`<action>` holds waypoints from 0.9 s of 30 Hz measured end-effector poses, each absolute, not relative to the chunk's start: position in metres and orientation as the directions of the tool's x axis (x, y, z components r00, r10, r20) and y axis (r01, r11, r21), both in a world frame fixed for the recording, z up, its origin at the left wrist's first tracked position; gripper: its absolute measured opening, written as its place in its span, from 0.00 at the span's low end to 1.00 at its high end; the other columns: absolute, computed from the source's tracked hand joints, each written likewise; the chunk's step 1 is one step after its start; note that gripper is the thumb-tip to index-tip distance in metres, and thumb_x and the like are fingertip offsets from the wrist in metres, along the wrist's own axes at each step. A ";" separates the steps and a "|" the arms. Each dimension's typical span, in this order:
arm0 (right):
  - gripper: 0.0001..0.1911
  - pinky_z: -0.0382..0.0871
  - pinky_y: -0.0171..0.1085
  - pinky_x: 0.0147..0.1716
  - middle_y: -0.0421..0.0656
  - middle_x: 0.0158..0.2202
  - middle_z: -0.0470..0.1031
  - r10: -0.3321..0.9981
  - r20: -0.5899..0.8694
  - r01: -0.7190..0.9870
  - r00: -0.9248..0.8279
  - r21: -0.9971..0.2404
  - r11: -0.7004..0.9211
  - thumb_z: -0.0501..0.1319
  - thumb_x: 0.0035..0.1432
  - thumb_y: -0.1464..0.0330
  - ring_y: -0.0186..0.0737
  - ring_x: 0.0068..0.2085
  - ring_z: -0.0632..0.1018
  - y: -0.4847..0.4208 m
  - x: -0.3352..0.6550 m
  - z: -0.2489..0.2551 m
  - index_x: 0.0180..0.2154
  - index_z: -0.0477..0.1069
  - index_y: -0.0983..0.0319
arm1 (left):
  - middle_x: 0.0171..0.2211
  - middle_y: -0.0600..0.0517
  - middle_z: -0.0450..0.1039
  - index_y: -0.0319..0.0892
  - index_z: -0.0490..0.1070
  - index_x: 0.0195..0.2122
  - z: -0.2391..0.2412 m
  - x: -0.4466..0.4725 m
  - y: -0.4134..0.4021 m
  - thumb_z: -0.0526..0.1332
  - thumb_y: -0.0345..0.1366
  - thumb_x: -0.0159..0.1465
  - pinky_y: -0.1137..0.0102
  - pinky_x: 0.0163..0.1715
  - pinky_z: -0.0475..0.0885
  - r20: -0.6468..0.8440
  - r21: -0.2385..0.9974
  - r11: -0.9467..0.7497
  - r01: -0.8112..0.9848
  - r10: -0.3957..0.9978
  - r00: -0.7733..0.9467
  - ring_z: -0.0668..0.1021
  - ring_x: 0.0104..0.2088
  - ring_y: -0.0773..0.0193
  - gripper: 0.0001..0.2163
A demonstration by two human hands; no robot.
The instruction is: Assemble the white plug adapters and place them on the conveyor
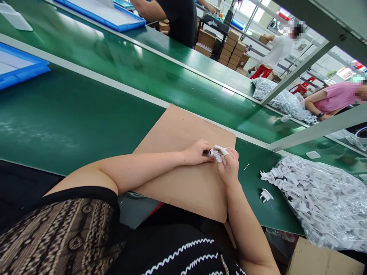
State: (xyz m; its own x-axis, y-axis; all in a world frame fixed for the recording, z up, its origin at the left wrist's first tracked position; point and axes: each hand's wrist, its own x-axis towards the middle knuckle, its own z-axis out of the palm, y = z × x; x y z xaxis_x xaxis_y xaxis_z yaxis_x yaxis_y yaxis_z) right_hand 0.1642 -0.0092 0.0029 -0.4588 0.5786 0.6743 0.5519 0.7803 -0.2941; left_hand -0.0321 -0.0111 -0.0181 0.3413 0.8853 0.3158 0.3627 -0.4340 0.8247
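Patterned clothing (57, 233) in foreground; both hands closed on one white part (215, 154) over the cardboard (177, 133).
Left hand (197, 152) pinches the part's left end; right hand (229, 165), white cots on its fingertips (223, 150), grips the right end. Part is held just above the cardboard, which lies on the green bench (71, 114). Loose plug (266, 195) lies on the bench right of the hands, beside a pile (318, 198) of white plugs. Blue tray (17, 68) sits far left.

Bare green belt (71, 118) left of cardboard sheet (177, 130); plug heap (321, 198) close on right.
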 end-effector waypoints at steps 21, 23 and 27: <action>0.13 0.68 0.48 0.52 0.44 0.42 0.81 0.614 0.633 0.557 -0.471 -0.326 0.763 0.58 0.71 0.67 0.48 0.45 0.77 -0.008 0.163 0.005 0.53 0.77 0.55 | 0.35 0.48 0.75 0.42 0.76 0.32 -0.016 -0.032 -0.011 0.69 0.43 0.63 0.63 0.45 0.71 0.314 0.826 -0.430 0.365 0.888 0.337 0.74 0.42 0.55 0.10; 0.13 0.66 0.49 0.53 0.44 0.41 0.81 0.636 0.613 0.592 -0.470 -0.315 0.742 0.58 0.70 0.67 0.48 0.45 0.77 -0.009 0.162 0.007 0.51 0.78 0.55 | 0.35 0.48 0.75 0.42 0.77 0.33 -0.016 -0.032 -0.011 0.69 0.43 0.63 0.62 0.46 0.71 0.319 0.824 -0.437 0.361 0.884 0.342 0.74 0.42 0.55 0.10; 0.13 0.63 0.49 0.56 0.43 0.39 0.81 0.642 0.597 0.623 -0.481 -0.283 0.729 0.58 0.68 0.70 0.47 0.43 0.77 -0.011 0.161 0.011 0.49 0.78 0.56 | 0.35 0.48 0.75 0.42 0.77 0.35 -0.016 -0.032 -0.011 0.69 0.43 0.62 0.62 0.46 0.71 0.319 0.821 -0.435 0.370 0.886 0.336 0.74 0.43 0.55 0.10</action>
State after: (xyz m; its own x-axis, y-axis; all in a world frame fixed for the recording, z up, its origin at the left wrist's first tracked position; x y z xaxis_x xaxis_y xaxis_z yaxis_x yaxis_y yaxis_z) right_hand 0.1612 -0.0107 0.0106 -0.4808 0.6423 0.5970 0.6227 0.7294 -0.2833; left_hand -0.0319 -0.0111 -0.0165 0.3355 0.8864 0.3188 0.3698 -0.4352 0.8209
